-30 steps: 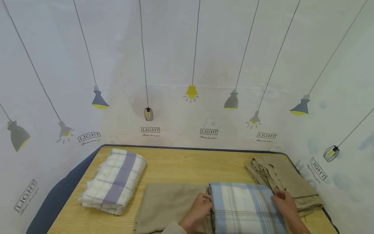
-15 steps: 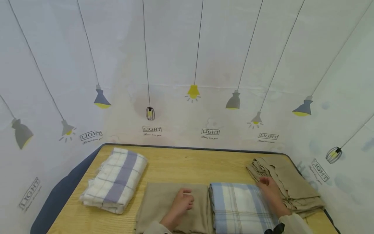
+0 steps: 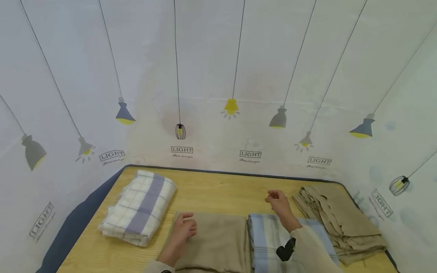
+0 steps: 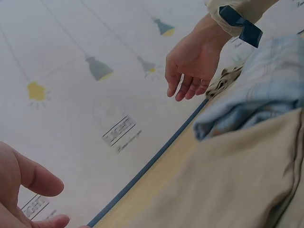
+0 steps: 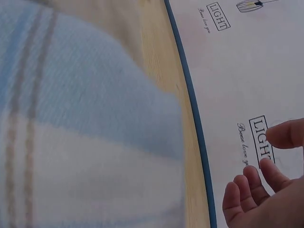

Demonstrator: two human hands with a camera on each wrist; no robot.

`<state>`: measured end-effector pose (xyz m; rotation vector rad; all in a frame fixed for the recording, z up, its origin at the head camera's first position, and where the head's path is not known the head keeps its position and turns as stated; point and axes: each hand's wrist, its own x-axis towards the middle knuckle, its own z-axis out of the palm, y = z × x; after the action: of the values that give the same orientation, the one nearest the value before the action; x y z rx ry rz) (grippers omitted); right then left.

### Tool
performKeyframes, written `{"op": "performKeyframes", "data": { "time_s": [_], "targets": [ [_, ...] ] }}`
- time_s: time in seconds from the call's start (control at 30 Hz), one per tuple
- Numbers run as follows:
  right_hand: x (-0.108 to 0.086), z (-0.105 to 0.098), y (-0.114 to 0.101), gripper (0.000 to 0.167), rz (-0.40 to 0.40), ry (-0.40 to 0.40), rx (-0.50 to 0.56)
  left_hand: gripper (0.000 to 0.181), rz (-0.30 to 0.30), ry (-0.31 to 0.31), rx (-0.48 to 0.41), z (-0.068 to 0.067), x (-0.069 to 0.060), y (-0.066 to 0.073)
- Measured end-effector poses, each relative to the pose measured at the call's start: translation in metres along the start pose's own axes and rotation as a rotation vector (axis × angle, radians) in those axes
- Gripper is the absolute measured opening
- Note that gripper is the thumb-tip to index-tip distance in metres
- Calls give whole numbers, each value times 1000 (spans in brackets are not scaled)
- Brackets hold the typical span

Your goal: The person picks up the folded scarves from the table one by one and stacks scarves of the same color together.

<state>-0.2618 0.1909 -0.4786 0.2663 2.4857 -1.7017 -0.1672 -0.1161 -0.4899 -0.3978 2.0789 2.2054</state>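
Observation:
My left hand (image 3: 182,231) hovers over the left edge of a folded plain tan cloth (image 3: 218,239), fingers loosely bent around nothing. To its right lies a folded blue-and-white plaid cloth (image 3: 261,242), side by side with the tan one. Above the far edge of the plaid cloth is my right hand (image 3: 281,206), relaxed and holding nothing; the forearm hides part of that cloth. The right wrist view shows the plaid cloth (image 5: 95,123) close up, apart from the right hand (image 5: 266,194). In the left wrist view the right hand (image 4: 197,61) hangs with its fingers loose.
A folded white cloth with purple stripes (image 3: 143,204) lies at the table's left. At the right, a looser tan cloth (image 3: 341,220) is heaped in folds. The wooden table (image 3: 211,189) ends at a dark edge against a white wall covering printed with lamps.
Both hands have left the edges of the plaid cloth. The left moved left across the tan cloth; the right passed near the right-hand tan cloth, then moved left and farther back.

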Motion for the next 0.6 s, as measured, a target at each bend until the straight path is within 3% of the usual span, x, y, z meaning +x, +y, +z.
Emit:
{"op": "performKeyframes", "data": {
  "time_s": [0.33,0.6],
  "targets": [
    [28,70,-23,40,-8,-47,60,50,-23,138,-80,-57,-7,-4],
    [45,127,-47,43,9,-131,78,49,-37,218,-82,-101,0,-8]
  ]
}}
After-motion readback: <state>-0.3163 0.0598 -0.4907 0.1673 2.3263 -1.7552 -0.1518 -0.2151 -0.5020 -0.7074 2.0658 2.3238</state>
